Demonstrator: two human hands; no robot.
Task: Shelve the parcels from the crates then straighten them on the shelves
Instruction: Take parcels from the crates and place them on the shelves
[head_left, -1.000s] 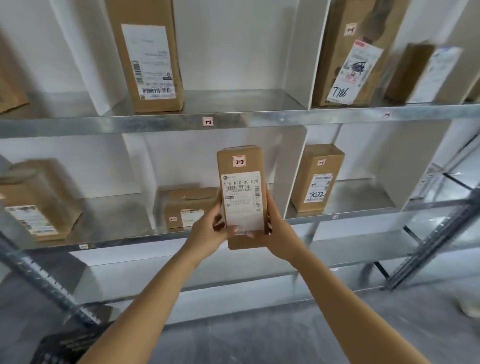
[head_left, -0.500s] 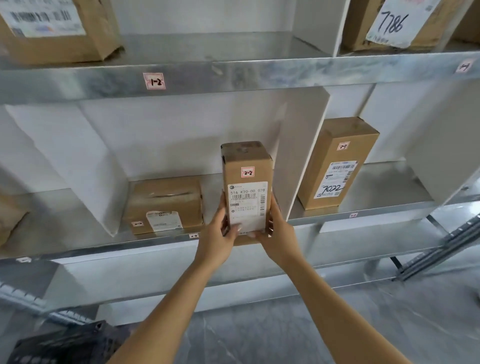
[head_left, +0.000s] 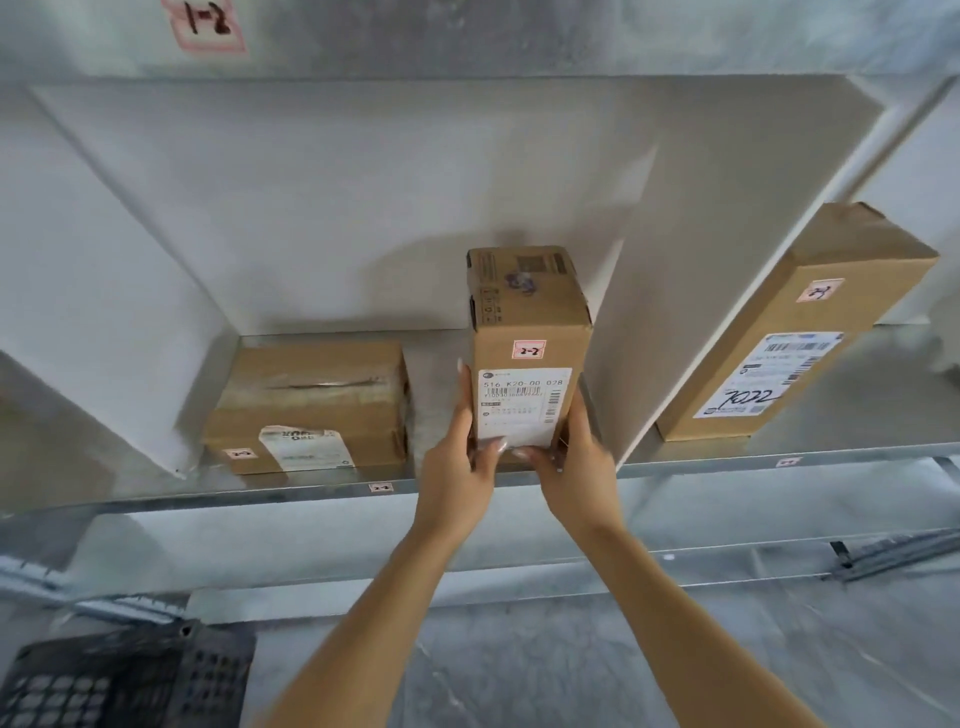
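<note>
I can't tell whether the upright parcel touches the shelf, since the left hand and right hand, fingers curled round its lower sides, hide its base.

Left hand: grips the left side of the parcel, thumb in front.
Right hand: grips its right side likewise.
Arms: bare, both reaching forward, converging.

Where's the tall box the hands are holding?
In the head view, the tall box is upright mid-frame at the shelf front, gripped by the left hand and right hand. It sits between the flat box and white divider.
</note>
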